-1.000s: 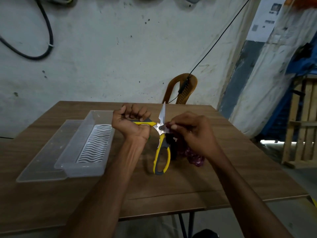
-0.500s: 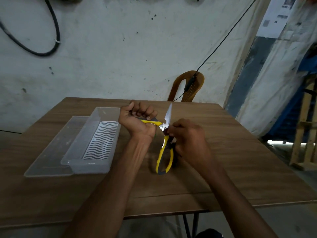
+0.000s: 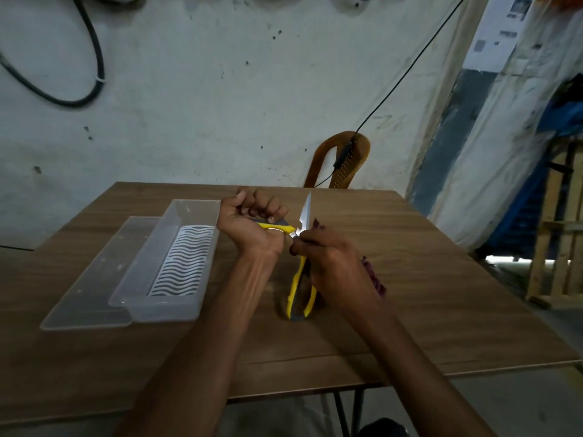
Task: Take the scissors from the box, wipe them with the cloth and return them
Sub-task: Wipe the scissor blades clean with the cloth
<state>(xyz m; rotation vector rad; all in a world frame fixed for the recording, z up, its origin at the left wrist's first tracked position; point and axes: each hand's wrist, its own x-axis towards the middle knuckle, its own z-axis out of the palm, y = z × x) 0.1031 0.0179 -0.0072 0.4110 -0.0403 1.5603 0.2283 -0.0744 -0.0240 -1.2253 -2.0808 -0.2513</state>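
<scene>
Spanning both hands, scissors (image 3: 301, 247) (blades apart)

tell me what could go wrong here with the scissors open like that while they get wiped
The scissors are spread wide, one bare blade pointing up beside the right hand, which presses the cloth near the pivot; a slip could likely cut the fingers. The left hand grips only one handle, so the free handle may swing. The box sits close to the left forearm and could get knocked.

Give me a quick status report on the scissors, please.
Left hand grips one scissors handle. Right hand presses cloth at pivot. Box open, unobstructed.
</scene>
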